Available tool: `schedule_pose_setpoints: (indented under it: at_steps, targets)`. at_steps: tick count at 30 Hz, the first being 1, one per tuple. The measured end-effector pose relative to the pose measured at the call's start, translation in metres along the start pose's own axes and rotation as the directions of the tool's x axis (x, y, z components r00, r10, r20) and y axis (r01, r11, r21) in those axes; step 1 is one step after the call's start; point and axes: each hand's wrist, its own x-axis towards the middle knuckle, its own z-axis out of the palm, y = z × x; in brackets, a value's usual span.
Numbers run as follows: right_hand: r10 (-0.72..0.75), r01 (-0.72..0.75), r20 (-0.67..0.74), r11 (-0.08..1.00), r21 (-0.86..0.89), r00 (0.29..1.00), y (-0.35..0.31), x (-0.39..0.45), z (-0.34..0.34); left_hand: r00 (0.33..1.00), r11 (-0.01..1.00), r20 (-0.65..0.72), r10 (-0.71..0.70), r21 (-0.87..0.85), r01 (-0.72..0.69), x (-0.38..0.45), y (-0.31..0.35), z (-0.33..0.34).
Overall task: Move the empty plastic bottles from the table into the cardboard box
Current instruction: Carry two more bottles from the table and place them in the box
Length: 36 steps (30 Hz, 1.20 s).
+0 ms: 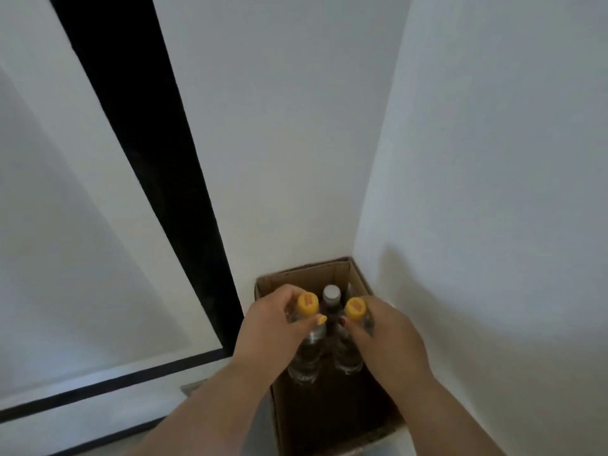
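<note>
Cardboard box (342,274) sits in the wall corner, already holding a white-capped bottle (331,299) upright at its far end. My left hand (273,327) pinches one yellow-capped bottle (307,340) by its neck, my right hand (388,337) another (350,343), both inside the box.

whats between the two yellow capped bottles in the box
In the head view, a bottle with a white cap stands just behind the gap between the two yellow caps, inside the cardboard box.
</note>
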Motion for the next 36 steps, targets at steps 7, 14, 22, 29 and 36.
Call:
schedule_pose_setpoints:
  at_steps: [7,14,22,29,36]
  targets:
    - [0.119,-0.119,0.085,0.993,-0.002,0.989,0.04,0.027,0.058,0.993,0.956,0.07,-0.091,0.286,0.068,0.028,-0.053,0.032]
    - [0.184,-0.189,0.126,0.982,0.022,0.975,0.062,0.039,0.09,0.99,0.813,0.138,-0.024,0.579,-0.061,0.04,-0.083,0.051]
    - [0.199,-0.2,0.109,0.98,-0.004,0.974,0.063,0.044,0.095,0.988,0.744,0.154,-0.01,0.661,-0.095,0.044,-0.089,0.056]
    - [0.221,-0.198,0.163,0.969,-0.148,0.961,0.063,0.042,0.092,0.981,0.691,0.193,-0.01,0.711,-0.133,0.041,-0.089,0.055]
    - [0.222,-0.195,0.17,0.967,-0.165,0.96,0.06,0.041,0.091,0.981,0.682,0.193,0.014,0.716,-0.151,0.031,-0.088,0.049]
